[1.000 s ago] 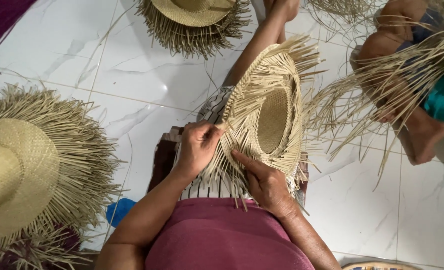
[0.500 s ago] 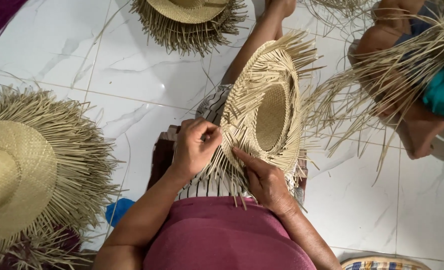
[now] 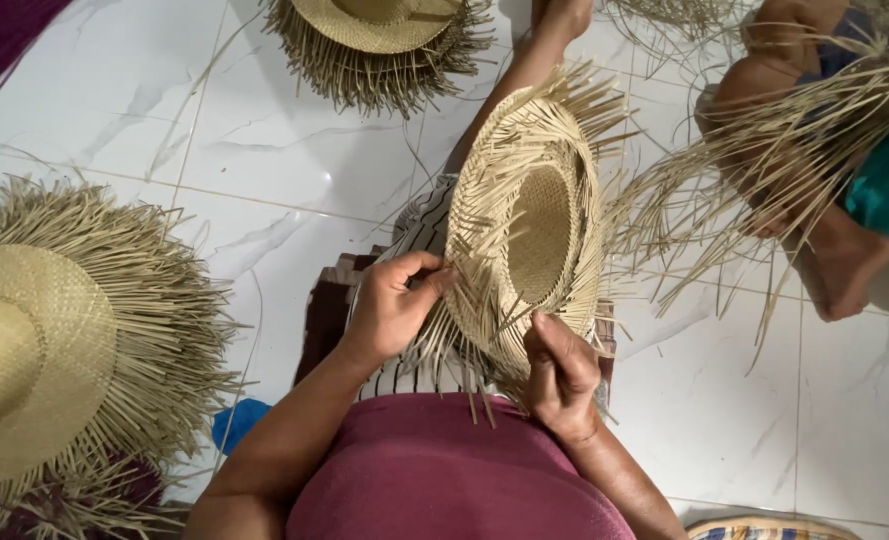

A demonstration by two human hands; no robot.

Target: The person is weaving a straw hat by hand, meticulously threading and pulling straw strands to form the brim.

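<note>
On the lap, a half-woven pale straw hat (image 3: 530, 230) stands tilted; over the past second the left hand (image 3: 390, 305) has slid along its brim, pinching loose strands, while the right hand (image 3: 560, 375) grips the lower edge.

View: one camera only, on the head of the person.
Direction: it looks straight down, over the dark pink shirt (image 3: 445, 480) to the lap and the white marble-patterned tile floor (image 3: 295, 160).
Distance: near; the forearms fill the lower middle.
Edges: the half-woven pale straw hat (image 3: 535, 230) sits in the centre.
Shared part: none, there is one view.
</note>
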